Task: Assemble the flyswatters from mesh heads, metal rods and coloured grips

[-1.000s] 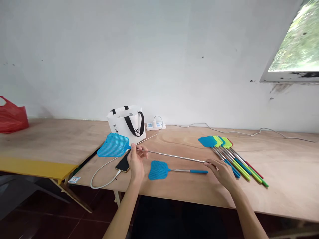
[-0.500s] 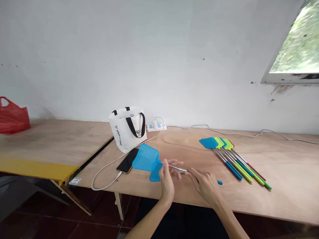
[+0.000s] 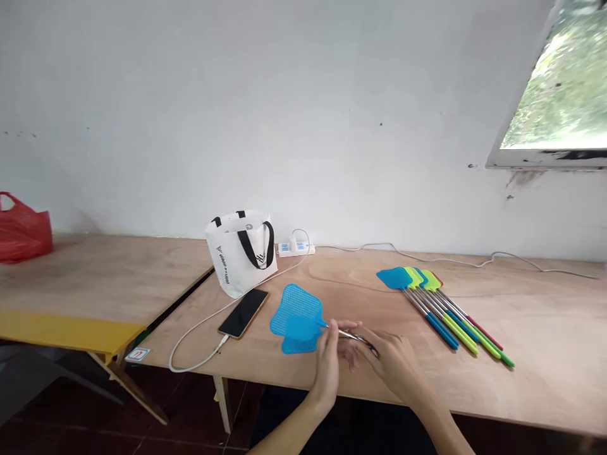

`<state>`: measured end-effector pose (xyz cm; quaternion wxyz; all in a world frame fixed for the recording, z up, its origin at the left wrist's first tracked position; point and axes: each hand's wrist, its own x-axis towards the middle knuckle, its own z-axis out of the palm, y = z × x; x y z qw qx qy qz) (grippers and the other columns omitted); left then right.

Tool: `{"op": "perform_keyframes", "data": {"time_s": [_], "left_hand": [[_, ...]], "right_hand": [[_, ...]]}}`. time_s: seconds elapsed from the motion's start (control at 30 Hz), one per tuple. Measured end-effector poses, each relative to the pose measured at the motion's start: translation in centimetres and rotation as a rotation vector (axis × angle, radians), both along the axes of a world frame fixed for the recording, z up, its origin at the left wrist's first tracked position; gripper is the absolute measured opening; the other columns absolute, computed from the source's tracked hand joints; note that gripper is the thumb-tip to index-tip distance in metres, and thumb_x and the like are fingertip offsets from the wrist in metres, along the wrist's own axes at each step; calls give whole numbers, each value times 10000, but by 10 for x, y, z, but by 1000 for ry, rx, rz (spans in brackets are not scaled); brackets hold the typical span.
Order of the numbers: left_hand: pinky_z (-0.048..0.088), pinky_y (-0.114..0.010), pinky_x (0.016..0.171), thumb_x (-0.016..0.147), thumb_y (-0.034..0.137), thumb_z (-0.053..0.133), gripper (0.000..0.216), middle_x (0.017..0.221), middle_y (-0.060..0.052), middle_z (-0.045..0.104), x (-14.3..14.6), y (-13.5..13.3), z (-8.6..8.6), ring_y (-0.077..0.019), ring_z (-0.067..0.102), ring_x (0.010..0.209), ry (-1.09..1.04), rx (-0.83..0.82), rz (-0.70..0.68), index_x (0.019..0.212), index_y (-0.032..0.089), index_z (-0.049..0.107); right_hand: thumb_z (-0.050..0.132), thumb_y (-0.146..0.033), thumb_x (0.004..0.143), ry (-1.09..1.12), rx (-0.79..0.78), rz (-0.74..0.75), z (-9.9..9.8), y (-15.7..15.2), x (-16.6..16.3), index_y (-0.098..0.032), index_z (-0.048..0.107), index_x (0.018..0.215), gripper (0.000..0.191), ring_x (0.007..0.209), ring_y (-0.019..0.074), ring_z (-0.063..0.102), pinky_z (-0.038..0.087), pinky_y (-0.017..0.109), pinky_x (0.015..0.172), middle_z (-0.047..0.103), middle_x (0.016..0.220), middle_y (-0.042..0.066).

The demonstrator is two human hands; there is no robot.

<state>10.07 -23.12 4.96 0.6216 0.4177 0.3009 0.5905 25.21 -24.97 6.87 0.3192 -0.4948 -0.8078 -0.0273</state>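
Note:
Two blue fly swatters are in my hands over the front of the table; the mesh head of one [image 3: 296, 306] partly overlaps the head of the other [image 3: 300, 345]. My left hand [image 3: 328, 363] is closed around the metal shafts just behind the heads, thumb on top. Further right, my right hand [image 3: 393, 357] grips the swatters toward the handle end and hides most of the handles. Several more fly swatters [image 3: 429, 303], with blue, yellow-green, green and red handles, lie in an overlapping row to the right.
A phone [image 3: 243, 313] on a white charging cable [image 3: 194, 366] lies left of the swatter heads. Behind it stand a white tote bag [image 3: 241, 256] and a power strip [image 3: 296, 248] by the wall. A red plastic bag [image 3: 23, 230] sits on the far-left table.
The held swatters' heads have moved right and now overlap each other more. My hands are slightly closer together. The handle end that stuck out beyond my right hand is now hidden.

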Motion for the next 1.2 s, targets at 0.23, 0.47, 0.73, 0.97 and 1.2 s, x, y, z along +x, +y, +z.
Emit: {"op": "perform_keyframes", "data": {"time_s": [0.23,0.47,0.73,0.97,1.2], "left_hand": [[481,-238,456,894,682,576,593,1086,-178,754,-18,14,17,-157,677,581,-32,22,56,1060,127,700],[460,-218,482,927,650,531,590,1091,-147,741,-29,18,17,-143,666,612,309,35,-221,1165,137,702],[436,-229,568,995,555,446,482,1013,-85,744,-64,35,25,-150,613,707,738,245,-347,1088,173,724],[389,-267,652,978,475,490,344,760,3,714,-72,43,22,-172,610,694,1148,362,-132,922,231,727],[389,-272,658,968,459,502,326,780,-5,737,-87,47,24,-199,664,737,1288,343,-130,945,238,741]], "right_hand": [[388,-493,1057,78,-96,10,5,-3,2,-284,698,1081,374,754,194,744,493,251,649,784,905,37],[367,-547,1048,21,-108,-97,-6,5,7,-300,687,1130,413,721,195,745,459,247,611,788,886,14],[317,-542,1029,-10,-166,-692,-29,35,86,-221,741,1046,532,720,271,716,385,300,556,767,800,97],[380,-529,992,14,-303,-788,-36,33,128,-238,744,1001,466,747,276,704,387,313,556,762,805,88],[404,-562,1001,139,-144,-329,-45,45,78,-264,744,1016,453,901,258,700,498,337,744,772,983,75]]}}
